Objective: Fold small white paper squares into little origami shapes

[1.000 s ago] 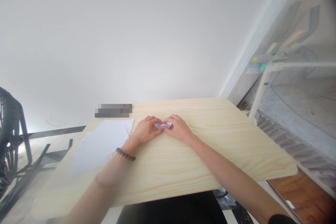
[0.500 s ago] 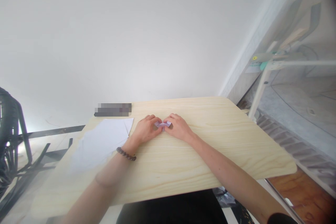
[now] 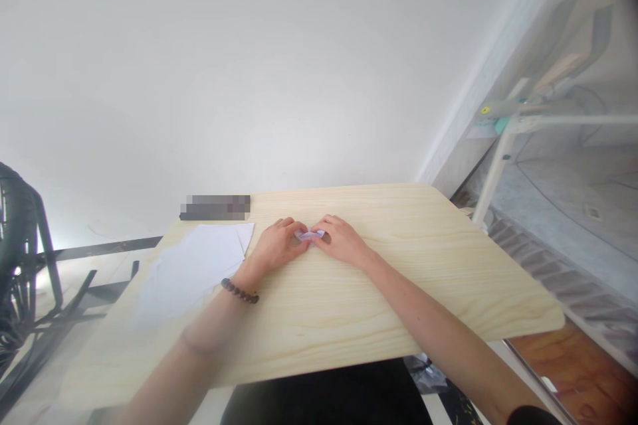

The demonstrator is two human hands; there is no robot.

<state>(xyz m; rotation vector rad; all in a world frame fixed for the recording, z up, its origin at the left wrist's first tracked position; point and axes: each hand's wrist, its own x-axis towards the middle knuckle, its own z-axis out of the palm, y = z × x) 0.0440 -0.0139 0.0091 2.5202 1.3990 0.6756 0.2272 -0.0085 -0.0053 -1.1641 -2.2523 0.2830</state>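
A small folded piece of pale purple paper (image 3: 311, 236) is held between my two hands, just above or on the wooden table (image 3: 399, 226). My left hand (image 3: 282, 243), with a dark beaded bracelet (image 3: 240, 291) at the wrist, pinches its left part. From the other side my right hand (image 3: 340, 239) pinches the right part with thumb and fingers. The fingers hide much of the paper, so its full shape cannot be made out. White paper sheets (image 3: 194, 265) lie loosely stacked left of my left hand.
At the table's back left lies a dark, pixelated long object (image 3: 214, 208). A white wall (image 3: 299, 80) rises behind the table. A black chair (image 3: 34, 232) stands on the left, and a white metal frame (image 3: 494, 172) is on the right.
My fingers have shifted slightly on the small folded paper, which now looks a little flatter. Otherwise the hands stay in the same place.
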